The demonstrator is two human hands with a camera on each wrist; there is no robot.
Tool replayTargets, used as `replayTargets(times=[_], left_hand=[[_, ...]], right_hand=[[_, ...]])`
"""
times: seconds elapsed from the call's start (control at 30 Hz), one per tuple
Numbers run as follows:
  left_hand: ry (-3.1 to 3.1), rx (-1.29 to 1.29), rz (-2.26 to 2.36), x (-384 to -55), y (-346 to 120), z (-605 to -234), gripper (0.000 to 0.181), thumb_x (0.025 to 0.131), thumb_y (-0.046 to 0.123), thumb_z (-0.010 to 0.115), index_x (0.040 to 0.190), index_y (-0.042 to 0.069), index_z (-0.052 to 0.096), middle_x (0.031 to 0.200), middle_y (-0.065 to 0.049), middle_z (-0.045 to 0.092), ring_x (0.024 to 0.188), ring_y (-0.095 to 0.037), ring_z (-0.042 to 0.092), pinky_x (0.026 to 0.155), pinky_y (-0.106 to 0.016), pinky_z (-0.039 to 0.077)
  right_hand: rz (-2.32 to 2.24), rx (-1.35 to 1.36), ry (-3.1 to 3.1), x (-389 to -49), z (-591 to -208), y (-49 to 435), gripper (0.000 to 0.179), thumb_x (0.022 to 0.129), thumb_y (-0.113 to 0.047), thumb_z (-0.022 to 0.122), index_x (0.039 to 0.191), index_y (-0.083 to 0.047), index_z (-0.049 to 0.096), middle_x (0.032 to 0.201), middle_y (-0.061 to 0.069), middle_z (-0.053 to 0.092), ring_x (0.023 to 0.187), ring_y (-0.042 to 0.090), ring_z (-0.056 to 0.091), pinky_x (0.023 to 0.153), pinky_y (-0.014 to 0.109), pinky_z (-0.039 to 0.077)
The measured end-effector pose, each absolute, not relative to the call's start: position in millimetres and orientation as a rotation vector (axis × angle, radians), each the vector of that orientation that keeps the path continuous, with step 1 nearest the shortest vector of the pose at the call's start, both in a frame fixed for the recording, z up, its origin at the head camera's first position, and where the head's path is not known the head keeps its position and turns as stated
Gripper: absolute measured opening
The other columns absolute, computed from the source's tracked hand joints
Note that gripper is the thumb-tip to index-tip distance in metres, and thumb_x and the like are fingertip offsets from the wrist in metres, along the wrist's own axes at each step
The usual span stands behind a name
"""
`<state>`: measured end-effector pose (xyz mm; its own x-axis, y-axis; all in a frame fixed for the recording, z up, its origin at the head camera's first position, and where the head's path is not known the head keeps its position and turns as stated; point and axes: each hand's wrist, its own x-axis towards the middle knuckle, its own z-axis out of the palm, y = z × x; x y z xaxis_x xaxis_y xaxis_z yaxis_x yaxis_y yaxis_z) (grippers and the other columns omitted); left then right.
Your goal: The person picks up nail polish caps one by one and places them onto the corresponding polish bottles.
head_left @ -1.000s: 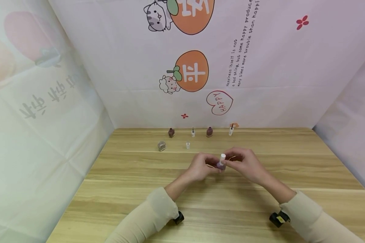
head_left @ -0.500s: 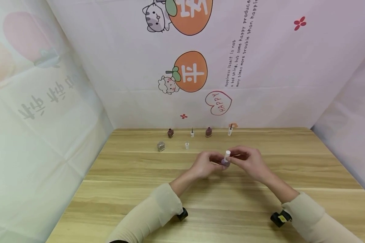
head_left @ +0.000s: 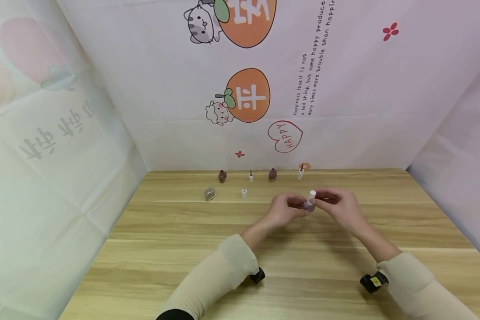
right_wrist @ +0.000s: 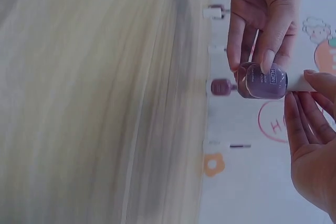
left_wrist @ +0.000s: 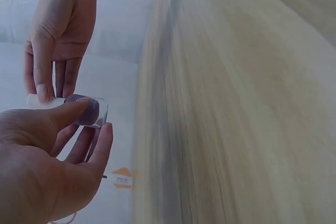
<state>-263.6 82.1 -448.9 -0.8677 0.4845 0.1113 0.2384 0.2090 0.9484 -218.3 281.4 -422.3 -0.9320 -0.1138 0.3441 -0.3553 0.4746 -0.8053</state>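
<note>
My left hand point(head_left: 284, 210) holds a small nail polish bottle point(right_wrist: 262, 85) of clear glass with purple polish, thumb on one side and fingers on the other. At the bottle's neck sits a white cap point(head_left: 312, 194), pinched between the thumb and fingers of my right hand point(head_left: 342, 209). Bottle and cap are in line, upright with a slight tilt in the head view, above the right-centre part of the table. In the left wrist view the thick clear base of the bottle point(left_wrist: 94, 113) shows beyond my left thumb.
Along the table's back edge stand a dark brown polish bottle point(head_left: 222, 177), a white brush cap point(head_left: 250, 176), a plum bottle point(head_left: 272, 175) and another brush cap point(head_left: 301, 172). Nearer are a greyish clear bottle point(head_left: 210, 194) and a white cap point(head_left: 244, 193). Printed cloth point(head_left: 344, 133) walls the back.
Both hands have moved right and toward the back of the table, carrying the purple bottle with them. The grip on bottle and cap looks the same; the other bottles and caps stay put.
</note>
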Motion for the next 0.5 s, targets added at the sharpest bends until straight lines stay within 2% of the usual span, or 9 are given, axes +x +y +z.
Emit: replayTargets(times=[0.27, 0.5], left_hand=[[2.279, 0.644, 1.757, -269.9, 120.7, -452.3, 0.018, 0.090, 0.008, 0.079, 0.108, 0.008, 0.077, 0.098, 0.003, 0.077, 0.087, -0.002, 0.067, 0.078, -0.019, 0.054], [2.270, 0.514, 1.833, -274.3, 147.3, -457.3, 0.018, 0.090, 0.003, 0.078, 0.108, 0.007, 0.078, 0.097, 0.001, 0.077, 0.084, -0.002, 0.068, 0.075, -0.019, 0.055]], right_hand=[[1.400, 0.306, -2.505, -224.3, -424.9, 309.2, 0.032, 0.096, -0.019, 0.074, 0.122, 0.001, 0.070, 0.115, 0.021, 0.073, 0.095, -0.005, 0.066, 0.081, 0.013, 0.054], [1.325, 0.252, -2.537, -234.9, -427.9, 327.7, 0.033, 0.097, -0.022, 0.074, 0.122, -0.001, 0.071, 0.115, 0.018, 0.073, 0.096, 0.000, 0.066, 0.080, 0.013, 0.053]])
